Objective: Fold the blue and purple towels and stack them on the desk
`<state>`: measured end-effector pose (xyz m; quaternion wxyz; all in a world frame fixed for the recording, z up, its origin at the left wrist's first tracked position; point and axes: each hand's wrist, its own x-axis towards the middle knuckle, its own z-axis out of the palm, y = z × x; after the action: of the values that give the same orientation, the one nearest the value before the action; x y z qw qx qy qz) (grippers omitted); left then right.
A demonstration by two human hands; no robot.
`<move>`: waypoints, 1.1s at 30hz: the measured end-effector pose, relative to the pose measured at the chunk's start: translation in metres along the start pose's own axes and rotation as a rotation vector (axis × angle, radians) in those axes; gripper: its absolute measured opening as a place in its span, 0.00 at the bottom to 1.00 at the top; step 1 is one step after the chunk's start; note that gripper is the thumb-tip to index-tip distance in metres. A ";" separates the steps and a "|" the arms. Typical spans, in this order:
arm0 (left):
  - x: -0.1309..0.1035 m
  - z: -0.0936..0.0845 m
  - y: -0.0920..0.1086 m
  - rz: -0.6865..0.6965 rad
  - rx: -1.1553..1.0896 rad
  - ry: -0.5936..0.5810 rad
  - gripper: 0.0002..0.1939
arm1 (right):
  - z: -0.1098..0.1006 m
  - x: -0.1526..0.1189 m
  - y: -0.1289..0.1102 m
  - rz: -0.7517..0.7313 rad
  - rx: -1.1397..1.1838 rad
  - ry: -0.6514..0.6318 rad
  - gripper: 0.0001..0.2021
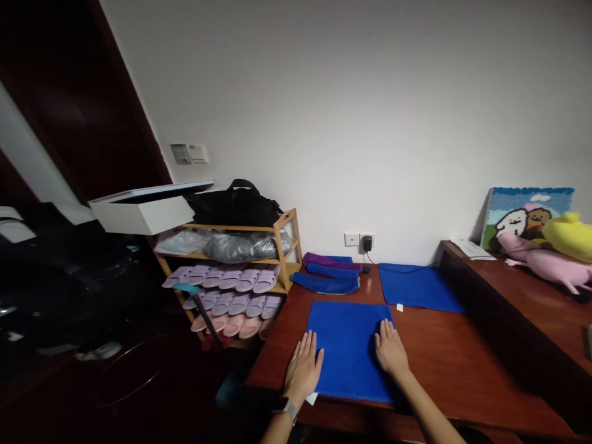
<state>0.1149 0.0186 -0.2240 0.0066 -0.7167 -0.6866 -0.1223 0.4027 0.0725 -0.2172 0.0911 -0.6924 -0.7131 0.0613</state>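
A blue cloth (349,351) lies spread flat near the front edge of the brown table (444,351), with a small white tag sticking out at its lower left corner. On the cloth's left edge rests my left hand (304,365), palm down, fingers stretched out, a watch on the wrist. My right hand (391,348) lies flat on the right edge, fingers extended. Neither hand grips anything. Behind, to the right, another blue cloth (419,287) lies flat with a white tag. Several folded or rolled blue and purple cloths (326,282) sit at the table's back left.
Left of the table stands a wooden rack (280,246) with slippers, plastic-wrapped items and a black bag (234,206). A white box (143,213) sits on its top. A charger (367,243) is plugged in behind. Plush toys (546,262) lie on a raised surface at right.
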 end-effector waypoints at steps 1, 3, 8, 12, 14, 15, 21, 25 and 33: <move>0.000 0.001 -0.001 0.001 0.004 0.003 0.37 | 0.001 0.005 -0.001 0.005 -0.012 -0.013 0.33; -0.001 0.003 -0.003 0.004 0.013 0.014 0.36 | 0.006 0.011 0.000 0.001 -0.045 -0.031 0.33; 0.003 -0.006 0.004 0.004 0.040 0.000 0.36 | 0.018 0.011 0.001 -0.009 -0.087 -0.040 0.33; 0.019 -0.016 0.064 0.143 -0.032 0.044 0.34 | 0.015 0.010 0.002 -0.008 -0.069 -0.037 0.33; 0.030 -0.013 0.107 0.279 -0.097 0.025 0.33 | 0.014 0.010 0.004 -0.021 -0.068 -0.037 0.33; 0.035 -0.010 0.127 0.328 -0.129 0.009 0.32 | 0.015 0.010 0.005 -0.036 -0.069 -0.040 0.33; 0.052 0.020 0.157 0.335 -0.207 -0.097 0.33 | 0.022 0.011 0.010 -0.065 -0.069 -0.038 0.33; 0.052 0.016 0.092 0.224 -0.127 -0.068 0.34 | 0.021 0.013 0.006 -0.023 -0.046 -0.016 0.34; 0.051 0.002 0.007 -0.045 0.019 -0.025 0.36 | 0.023 0.012 0.006 0.003 -0.044 -0.034 0.34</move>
<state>0.1237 0.0683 -0.2149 0.0022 -0.7026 -0.7035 -0.1069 0.4033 0.0859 -0.2402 0.0634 -0.6942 -0.7146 0.0575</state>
